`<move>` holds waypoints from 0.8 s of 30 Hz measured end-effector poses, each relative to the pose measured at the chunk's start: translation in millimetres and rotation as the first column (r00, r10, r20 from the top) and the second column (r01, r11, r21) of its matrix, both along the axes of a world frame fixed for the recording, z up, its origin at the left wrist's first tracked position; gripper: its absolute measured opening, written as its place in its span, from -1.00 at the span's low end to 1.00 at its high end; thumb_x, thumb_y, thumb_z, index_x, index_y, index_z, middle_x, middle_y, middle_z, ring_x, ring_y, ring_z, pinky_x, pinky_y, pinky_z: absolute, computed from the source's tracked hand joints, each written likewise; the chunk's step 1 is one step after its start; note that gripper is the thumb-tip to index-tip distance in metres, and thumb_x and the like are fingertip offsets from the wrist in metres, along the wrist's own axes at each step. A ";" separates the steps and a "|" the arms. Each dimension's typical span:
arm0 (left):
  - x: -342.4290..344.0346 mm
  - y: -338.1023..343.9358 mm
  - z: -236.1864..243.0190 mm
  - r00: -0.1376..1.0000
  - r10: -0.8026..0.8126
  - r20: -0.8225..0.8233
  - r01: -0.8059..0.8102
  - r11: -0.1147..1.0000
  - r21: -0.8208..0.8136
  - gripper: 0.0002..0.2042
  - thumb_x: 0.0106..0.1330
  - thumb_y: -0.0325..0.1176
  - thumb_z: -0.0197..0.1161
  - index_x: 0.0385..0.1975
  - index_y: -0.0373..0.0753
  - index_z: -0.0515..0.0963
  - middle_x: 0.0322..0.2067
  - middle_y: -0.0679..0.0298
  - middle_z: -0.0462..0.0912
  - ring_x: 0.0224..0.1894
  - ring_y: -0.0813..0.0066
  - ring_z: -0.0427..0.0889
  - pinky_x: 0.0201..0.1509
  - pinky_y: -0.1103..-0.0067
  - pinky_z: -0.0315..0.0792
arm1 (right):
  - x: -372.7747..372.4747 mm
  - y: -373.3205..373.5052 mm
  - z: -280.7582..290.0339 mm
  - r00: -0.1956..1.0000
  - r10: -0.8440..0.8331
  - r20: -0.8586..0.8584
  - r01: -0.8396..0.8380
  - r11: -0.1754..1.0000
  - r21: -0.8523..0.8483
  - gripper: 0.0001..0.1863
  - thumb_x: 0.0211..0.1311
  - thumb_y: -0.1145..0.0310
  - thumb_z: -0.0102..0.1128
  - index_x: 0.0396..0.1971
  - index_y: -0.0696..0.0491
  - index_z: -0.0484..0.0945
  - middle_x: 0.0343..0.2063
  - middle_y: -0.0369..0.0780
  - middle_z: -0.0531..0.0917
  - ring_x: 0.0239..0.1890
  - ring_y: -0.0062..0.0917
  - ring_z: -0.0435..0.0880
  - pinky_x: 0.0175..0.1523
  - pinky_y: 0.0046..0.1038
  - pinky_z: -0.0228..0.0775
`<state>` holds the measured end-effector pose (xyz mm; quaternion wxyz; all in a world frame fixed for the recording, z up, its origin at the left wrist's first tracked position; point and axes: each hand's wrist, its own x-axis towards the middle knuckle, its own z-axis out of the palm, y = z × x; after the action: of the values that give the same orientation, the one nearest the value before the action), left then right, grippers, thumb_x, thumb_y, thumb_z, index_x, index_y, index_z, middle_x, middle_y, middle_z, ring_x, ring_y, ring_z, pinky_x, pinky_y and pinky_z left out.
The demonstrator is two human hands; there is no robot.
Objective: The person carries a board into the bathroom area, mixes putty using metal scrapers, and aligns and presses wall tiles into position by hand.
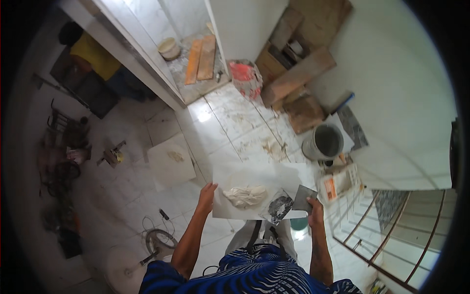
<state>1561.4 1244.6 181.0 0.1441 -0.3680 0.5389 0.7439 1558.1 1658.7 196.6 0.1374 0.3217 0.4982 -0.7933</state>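
At waist height in front of me is a white board (276,175), flat like a tile or panel. My left hand (207,197) is closed on its left edge. A soft cream-coloured mound of paste (244,196) lies on the board's left half. To the right of the mound sits a clear plastic bag (280,208) with dark grey and black contents. My right hand (316,212) grips a thin grey square plate (304,196) at the board's right corner; whether these fingers also touch the board cannot be told.
A grey bucket (327,142) stands right, by wood planks (301,76) and a red-and-white sack (246,78). Metal railing (379,230) borders stairs at lower right. A white tile (169,161) and a fan (129,269) lie left. Another person (100,61) bends at upper left.
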 end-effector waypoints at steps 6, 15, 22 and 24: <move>-73.9 -122.3 49.3 0.963 0.269 -0.033 -0.271 0.949 -0.161 -0.53 0.29 -0.35 0.05 0.14 -0.49 0.25 0.09 0.00 0.40 0.15 0.30 0.35 0.24 0.47 0.17 | -160.1 -139.0 43.8 0.958 0.254 -0.131 -0.243 0.966 0.092 -0.58 0.04 0.38 0.16 -0.11 0.31 0.45 -0.22 -0.14 0.59 -0.21 -0.48 0.56 0.01 -0.50 0.33; -303.2 -249.2 54.5 0.846 0.500 -0.187 -0.516 0.855 -0.049 -0.58 0.25 -0.36 0.06 0.08 -0.42 0.27 -0.04 0.12 0.44 0.01 0.31 0.41 0.14 0.42 0.27 | -520.8 -333.0 57.9 0.809 0.549 -0.212 -0.464 0.817 0.343 -0.70 0.04 0.32 0.13 -0.27 0.21 0.56 -0.36 -0.25 0.60 -0.33 -0.60 0.50 -0.18 -0.54 0.32; -466.3 -355.3 75.6 0.728 0.650 -0.218 -0.663 0.748 0.014 -0.70 0.25 -0.39 0.03 -0.05 -0.38 0.32 -0.10 0.13 0.44 -0.07 0.30 0.45 0.04 0.40 0.34 | -759.6 -507.5 77.5 0.636 0.739 -0.225 -0.543 0.635 0.550 -0.66 0.01 0.26 0.14 -0.27 0.20 0.55 -0.38 -0.32 0.56 -0.34 -0.64 0.45 -0.19 -0.56 0.29; -510.7 -386.7 71.3 0.686 0.693 -0.220 -0.706 0.708 0.027 -0.71 0.24 -0.41 0.03 -0.07 -0.38 0.32 -0.11 0.14 0.44 -0.08 0.31 0.45 0.02 0.40 0.36 | -815.5 -569.2 94.6 0.559 0.729 -0.396 -0.465 0.671 0.578 -0.67 0.00 0.25 0.14 -0.31 0.20 0.56 -0.39 -0.31 0.57 -0.34 -0.64 0.46 -0.20 -0.55 0.31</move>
<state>1050.6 857.9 252.3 -0.2201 -0.4677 0.3920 0.7610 742.5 1089.4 291.2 0.1696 -0.1191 0.7482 -0.6303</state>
